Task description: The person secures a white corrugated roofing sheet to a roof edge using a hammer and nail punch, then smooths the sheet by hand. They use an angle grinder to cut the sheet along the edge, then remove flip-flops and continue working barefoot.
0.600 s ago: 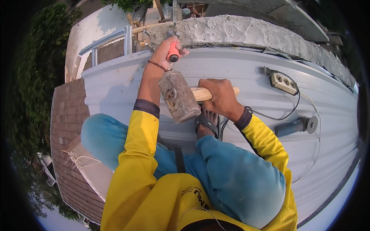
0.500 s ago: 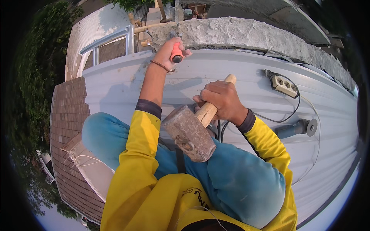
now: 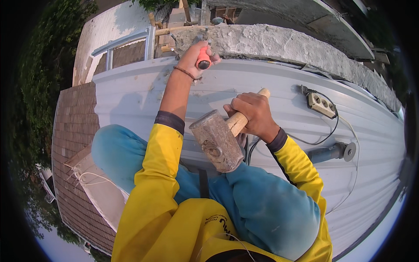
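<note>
My left hand (image 3: 192,60) is wrapped round the orange grip of a chisel (image 3: 204,58), its dark butt end facing back at me. The chisel's far end is mostly hidden by the fingers, at the rough end of a concrete beam (image 3: 270,39); whether it touches the concrete I cannot tell. Closer to my body, my right hand (image 3: 255,112) grips the short wooden handle of a club hammer (image 3: 218,140). The heavy, worn metal head hangs tilted above my blue-trousered knees, apart from the chisel.
Pale corrugated roofing sheet (image 3: 270,83) spreads beneath me. On it to the right lie a power strip (image 3: 321,105) with cords and a blue angle grinder (image 3: 331,152). A metal frame (image 3: 149,43) stands at the far left, brown roof tiles (image 3: 76,131) nearer left.
The hammer and my right hand have risen slightly, away from my knees. My left hand keeps hold of the chisel at the beam. The whole view has shifted a little.
</note>
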A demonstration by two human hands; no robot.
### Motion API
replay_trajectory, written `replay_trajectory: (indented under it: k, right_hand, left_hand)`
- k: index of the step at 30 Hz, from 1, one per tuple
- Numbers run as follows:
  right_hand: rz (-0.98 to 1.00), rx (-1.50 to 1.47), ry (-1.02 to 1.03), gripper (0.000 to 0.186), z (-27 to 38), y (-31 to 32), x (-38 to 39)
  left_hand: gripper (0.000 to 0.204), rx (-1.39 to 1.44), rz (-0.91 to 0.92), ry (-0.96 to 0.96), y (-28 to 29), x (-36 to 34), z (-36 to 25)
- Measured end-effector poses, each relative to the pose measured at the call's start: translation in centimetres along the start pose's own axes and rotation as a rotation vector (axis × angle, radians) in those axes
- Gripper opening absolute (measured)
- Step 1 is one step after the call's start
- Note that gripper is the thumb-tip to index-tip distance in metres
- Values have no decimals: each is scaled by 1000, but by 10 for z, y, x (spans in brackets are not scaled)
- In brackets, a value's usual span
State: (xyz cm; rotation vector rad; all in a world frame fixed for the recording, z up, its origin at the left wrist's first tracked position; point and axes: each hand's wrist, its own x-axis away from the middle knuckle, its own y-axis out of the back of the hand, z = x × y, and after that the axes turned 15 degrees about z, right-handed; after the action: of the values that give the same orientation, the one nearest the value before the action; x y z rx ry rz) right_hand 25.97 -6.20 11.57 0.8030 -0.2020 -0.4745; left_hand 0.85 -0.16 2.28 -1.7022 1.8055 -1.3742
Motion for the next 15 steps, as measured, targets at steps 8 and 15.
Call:
replay_trajectory:
  k: [8,15]
  right_hand:
    - [-59,-226,-364,9,-10,-31,-8]
    - [-60,-188,-174,15,24,3,-8]
  left_hand:
    - [18,-59,25,107,8,10,-5]
    - [17,-151,22,146,5,7,-18]
